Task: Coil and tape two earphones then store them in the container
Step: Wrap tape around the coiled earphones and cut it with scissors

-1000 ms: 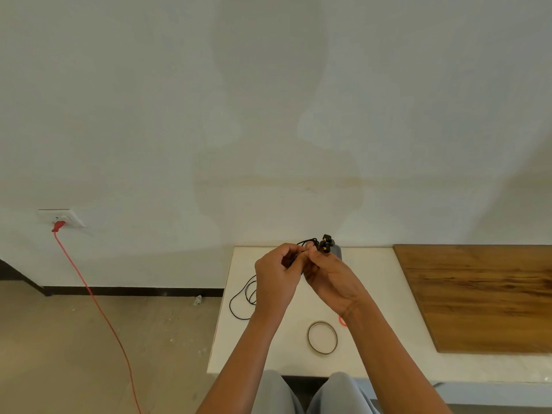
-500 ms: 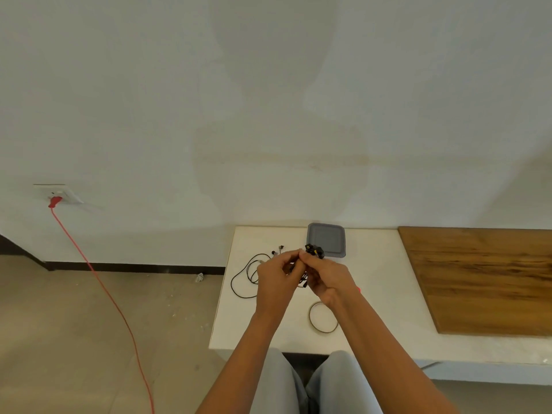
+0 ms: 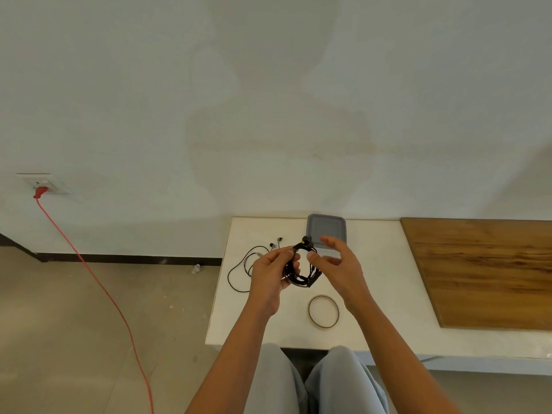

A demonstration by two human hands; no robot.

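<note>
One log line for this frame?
left hand: holds coil | right hand: open, beside coil | second earphone: loose on table | tape: on table, untouched | container: by wall

One wide camera sits on the person's head and looks forward and down. It looks across the flat white desk (image 3: pixel 268 324) from the near edge to the far edge, where the desk meets the pale painted wall (image 3: pixel 268 85). The wall fills the top half of the view. Both arms come up from the bottom, close to the camera. The left hand (image 3: pixel 268 276) grips a coiled black earphone cable (image 3: pixel 303 282) over the middle of the desk, with the right hand (image 3: pixel 343 270) beside it. The knees in light blue trousers (image 3: pixel 313 383) show lowest. The grey floor (image 3: pixel 89 324) lies past the desk's left edge.
</note>
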